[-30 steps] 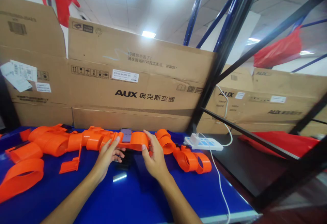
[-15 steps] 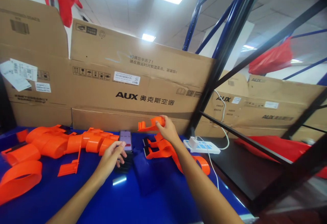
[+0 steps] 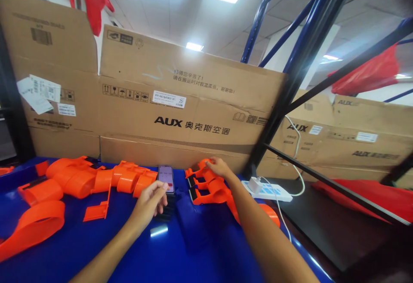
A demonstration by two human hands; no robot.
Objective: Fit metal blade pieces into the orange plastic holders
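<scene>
My right hand [image 3: 219,167] is at the back of a small pile of orange bands [image 3: 214,190], its fingers closed on a curled orange plastic band [image 3: 204,172]. That band lies against the others, which have black strips at their left ends. My left hand [image 3: 150,203] hovers in front of a phone [image 3: 166,177] with a lit screen. Its fingers are loosely curled and slightly apart, with nothing visible in them. Below the phone is a dark stack [image 3: 164,210], partly hidden by my left hand. More orange bands [image 3: 77,182] lie curled in a heap at the left.
The blue table surface [image 3: 129,257] runs below my arms. Large cardboard boxes [image 3: 180,145] stand along its back edge. A white power strip [image 3: 269,190] with a plug and cable lies right of my right arm, near a dark rack post [image 3: 267,136].
My right hand has lowered the orange band from above onto the pile. My left hand stays near the phone with little movement. The view has shifted slightly.
</scene>
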